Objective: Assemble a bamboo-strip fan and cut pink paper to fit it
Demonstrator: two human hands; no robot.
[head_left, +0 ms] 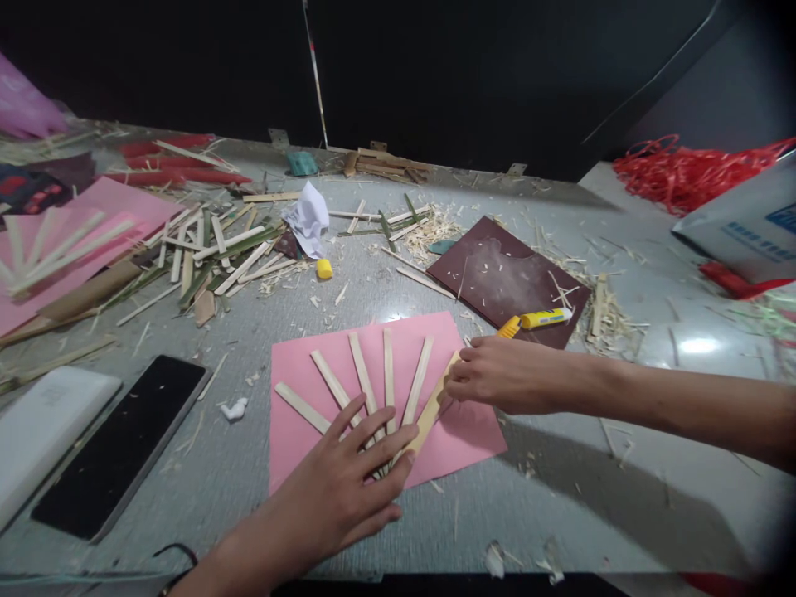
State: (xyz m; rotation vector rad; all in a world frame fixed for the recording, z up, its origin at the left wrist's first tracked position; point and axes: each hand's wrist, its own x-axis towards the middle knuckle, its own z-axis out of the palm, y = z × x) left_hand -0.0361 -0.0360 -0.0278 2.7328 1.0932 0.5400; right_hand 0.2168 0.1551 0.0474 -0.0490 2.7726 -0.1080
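Note:
A pink paper sheet (473,431) lies on the grey table with several thin bamboo strips (364,377) fanned out on it. My left hand (348,485) lies flat with fingers spread, pressing the lower ends of the strips where they meet. My right hand (503,373) pinches the upper end of the rightmost, wider strip (430,412) at the fan's right side. A yellow glue stick (546,317) lies just beyond my right hand on a dark brown sheet (497,274).
Loose bamboo strips and shavings (217,249) litter the far left. A second pink sheet with strips (55,249) lies at left. A black phone (124,439) and white box (43,423) sit at near left. Crumpled white paper (309,217), a yellow cap (323,268), and red string (684,170) are farther off.

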